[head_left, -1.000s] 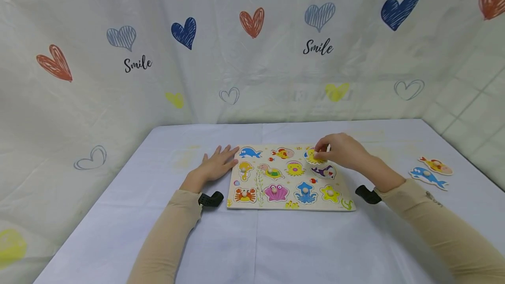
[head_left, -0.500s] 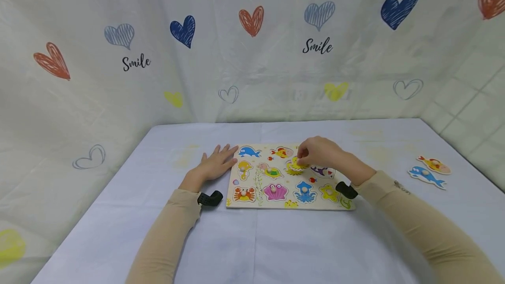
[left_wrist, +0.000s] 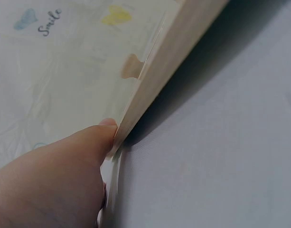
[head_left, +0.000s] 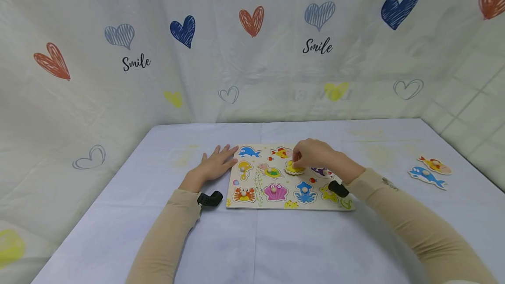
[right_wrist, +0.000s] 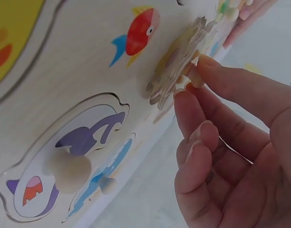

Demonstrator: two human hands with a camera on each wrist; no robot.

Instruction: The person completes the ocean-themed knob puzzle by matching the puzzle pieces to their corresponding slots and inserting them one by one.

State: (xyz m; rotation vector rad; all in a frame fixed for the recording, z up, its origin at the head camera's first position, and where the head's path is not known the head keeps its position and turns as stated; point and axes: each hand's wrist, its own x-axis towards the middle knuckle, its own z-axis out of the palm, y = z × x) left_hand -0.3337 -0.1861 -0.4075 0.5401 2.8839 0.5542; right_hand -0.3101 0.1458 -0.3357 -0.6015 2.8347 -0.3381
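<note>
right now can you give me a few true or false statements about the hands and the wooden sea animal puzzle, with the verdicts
1. The right hand pinches the small wooden knob of the yellow octopus piece. True.
2. The left hand lies flat with its fingertips against the left edge of the wooden sea animal puzzle board. True.
3. The yellow octopus piece sits fully flat in its slot. False: the right wrist view shows it tilted up off the board.
4. The two loose pieces, a blue dolphin and an orange fish, lie on the table left of the board. False: they lie to its right.
5. The pink shell piece is seated in the board's front row. True.
</note>
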